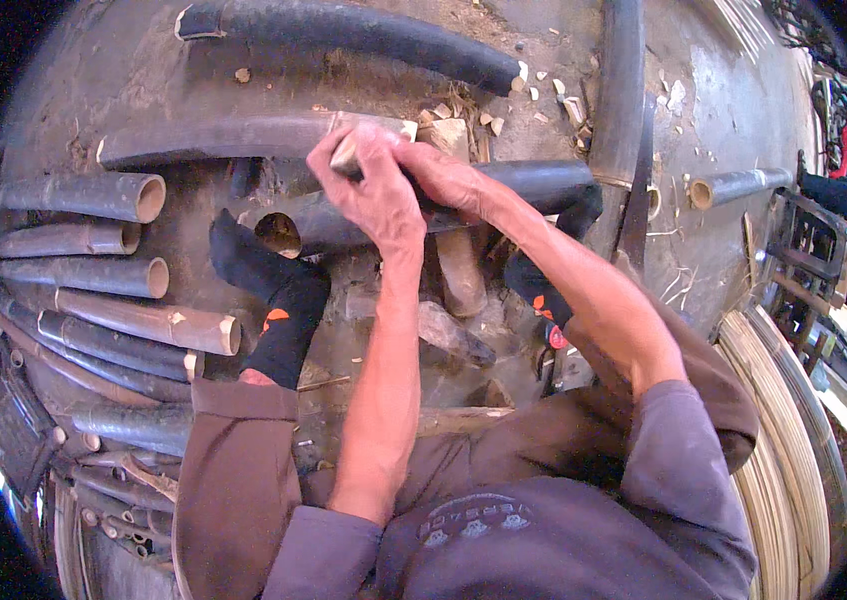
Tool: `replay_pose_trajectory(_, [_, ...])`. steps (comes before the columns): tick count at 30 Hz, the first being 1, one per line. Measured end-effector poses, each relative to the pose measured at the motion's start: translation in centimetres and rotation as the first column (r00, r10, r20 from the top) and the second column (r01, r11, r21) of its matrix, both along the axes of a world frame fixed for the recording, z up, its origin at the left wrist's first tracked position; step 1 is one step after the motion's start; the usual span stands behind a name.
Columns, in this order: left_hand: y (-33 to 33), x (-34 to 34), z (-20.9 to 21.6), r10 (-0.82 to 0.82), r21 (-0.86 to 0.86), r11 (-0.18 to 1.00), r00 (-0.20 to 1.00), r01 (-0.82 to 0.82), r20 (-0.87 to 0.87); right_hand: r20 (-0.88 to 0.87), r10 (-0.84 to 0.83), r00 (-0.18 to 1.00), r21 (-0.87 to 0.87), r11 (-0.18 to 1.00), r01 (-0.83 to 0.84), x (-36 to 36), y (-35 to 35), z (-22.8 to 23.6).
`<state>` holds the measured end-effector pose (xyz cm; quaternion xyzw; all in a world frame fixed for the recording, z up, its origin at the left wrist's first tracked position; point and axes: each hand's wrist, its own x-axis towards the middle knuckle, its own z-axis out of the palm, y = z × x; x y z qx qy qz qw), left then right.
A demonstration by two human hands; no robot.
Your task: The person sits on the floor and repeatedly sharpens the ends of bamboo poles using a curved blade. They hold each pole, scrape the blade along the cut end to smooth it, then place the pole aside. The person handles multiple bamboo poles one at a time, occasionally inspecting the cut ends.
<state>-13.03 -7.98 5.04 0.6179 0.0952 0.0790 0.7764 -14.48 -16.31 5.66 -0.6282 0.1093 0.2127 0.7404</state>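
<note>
1. 1 view's used, shot from the head's left fisheye, aimed steeply down.
2. The left hand (377, 190) and right hand (446, 182) are caught pretty close, above centre.
3. The shirt (568, 535) is seen from above, lower edge; the floor (303, 85) is taken in wide.

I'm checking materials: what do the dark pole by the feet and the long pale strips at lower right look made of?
Dark pole: probably bamboo, smooth with a slight sheen; its open left end shows a hollow tube.

Pale strips: likely split bamboo, possibly another wood; they look thin, straw-coloured and uncoated.
</note>
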Motion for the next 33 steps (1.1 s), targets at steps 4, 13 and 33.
replay_pose_trajectory(4, [2.5,-4.6,-0.3,0.177,0.045,0.984,0.975,-0.172,-0.133,0.191,0.341,0.92,-0.039,0.94,-0.34,-1.5,0.6,-2.3])
replay_pose_trajectory(13, [2.2,3.8,0.8,-0.496,-0.134,0.868,0.819,0.478,-0.288,0.144,-0.311,0.94,-0.486,0.805,0.341,0.1,-0.4,0.2])
replay_pose_trajectory(33, [5.3,3.8,-2.9,-0.324,0.602,0.688,0.914,0.406,-0.245,0.33,-0.683,0.652,-0.757,0.222,0.615,-22.2,-20.1,7.8])
